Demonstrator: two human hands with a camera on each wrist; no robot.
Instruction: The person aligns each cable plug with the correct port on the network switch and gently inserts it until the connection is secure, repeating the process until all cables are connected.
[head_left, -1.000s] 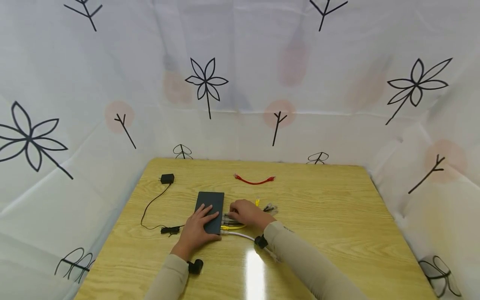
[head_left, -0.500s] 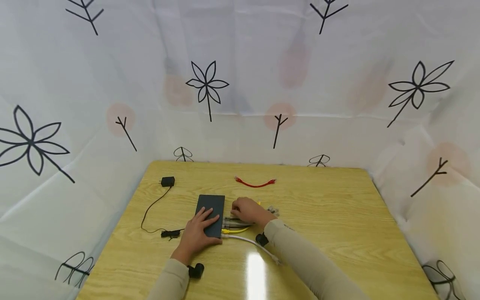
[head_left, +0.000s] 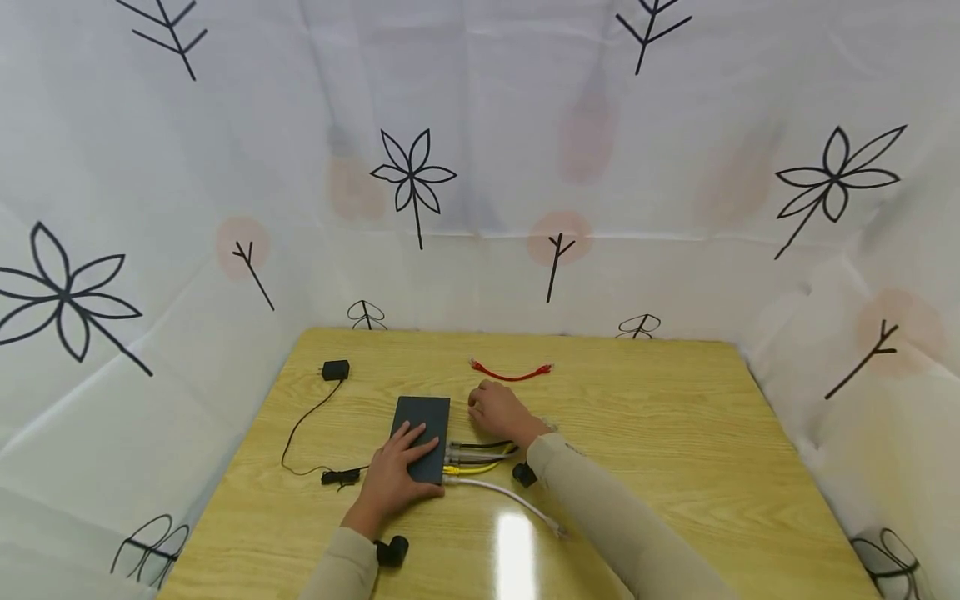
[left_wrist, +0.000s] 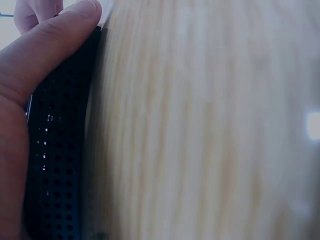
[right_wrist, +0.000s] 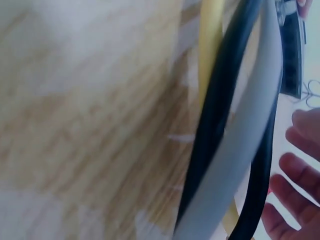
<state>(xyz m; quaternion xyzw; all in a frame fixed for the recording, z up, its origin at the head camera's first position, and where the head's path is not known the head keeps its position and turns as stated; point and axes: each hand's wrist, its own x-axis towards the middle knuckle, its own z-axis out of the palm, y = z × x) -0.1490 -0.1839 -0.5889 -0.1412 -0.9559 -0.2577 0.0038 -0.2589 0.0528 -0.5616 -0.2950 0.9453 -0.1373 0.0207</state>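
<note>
A dark flat network switch (head_left: 423, 410) lies under my left hand (head_left: 395, 483), whose fingers spread across its top. The thumb (left_wrist: 55, 42) lies along the near end, above a perforated side with small lights. Several network cables run from its right side: a white cable (head_left: 504, 492), a yellow cable (head_left: 480, 469), a grey cable (right_wrist: 250, 110) and black ones (right_wrist: 215, 120). My right hand (head_left: 501, 411) hovers beyond these cables, fingers loosely bent with nothing visible between them. Its wrist and sleeve cover the cables' far ends. A short red network cable (head_left: 512, 378) lies just past it.
A black power adapter (head_left: 335, 370) lies at the back left of the wooden table (head_left: 675, 467). Its thin cord leads to a tied bundle (head_left: 341, 477) left of the switch. Patterned white cloth (head_left: 480, 167) hangs around the table.
My right hand has left the cables beside the switch and moved farther back, toward the red cable. My left hand stays on the switch. The head view has tilted up slightly.
</note>
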